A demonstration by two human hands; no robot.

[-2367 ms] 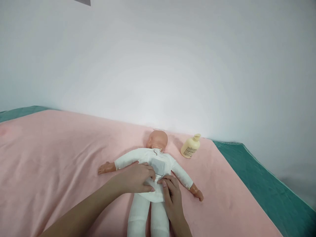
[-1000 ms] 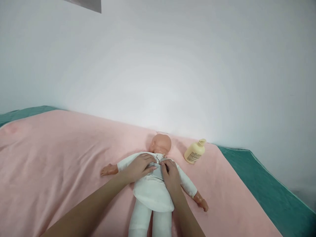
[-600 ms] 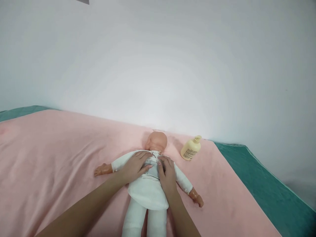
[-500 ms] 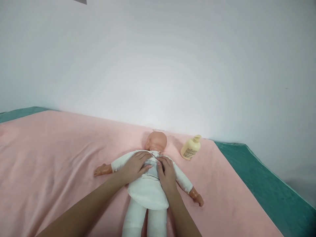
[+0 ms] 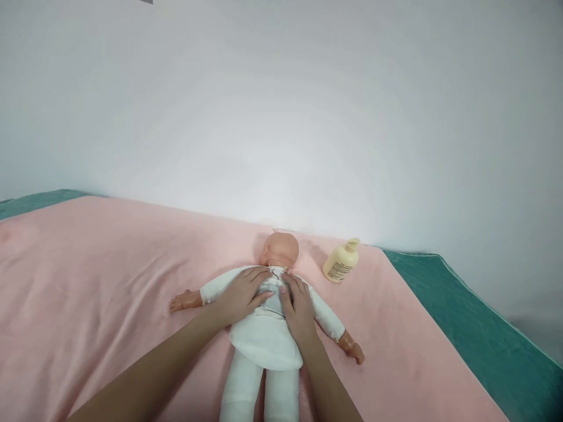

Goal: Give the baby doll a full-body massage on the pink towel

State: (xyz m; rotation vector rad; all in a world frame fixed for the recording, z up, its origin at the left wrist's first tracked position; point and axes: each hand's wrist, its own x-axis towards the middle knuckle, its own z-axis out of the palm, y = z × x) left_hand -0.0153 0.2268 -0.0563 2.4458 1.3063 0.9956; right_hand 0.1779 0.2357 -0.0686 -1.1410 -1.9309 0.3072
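A doll with a white cloth body and a bald plastic head lies stretched out, the back of its head upward and its arms spread. My left hand rests flat on the left side of its upper back, thumb pointing inward. On the right side lies my right hand, fingers extended toward the doll's shoulder. Between the two hands a greyish patch and a dark thread near the neck show on the cloth. Neither hand grips anything.
A yellow pump bottle stands to the right of the doll's head. Pink cloth with creases lies under everything, over a green cover showing at both sides. A pale wall rises behind.
The whole view has shifted very slightly. Both hands keep nearly the same places on the doll's back.
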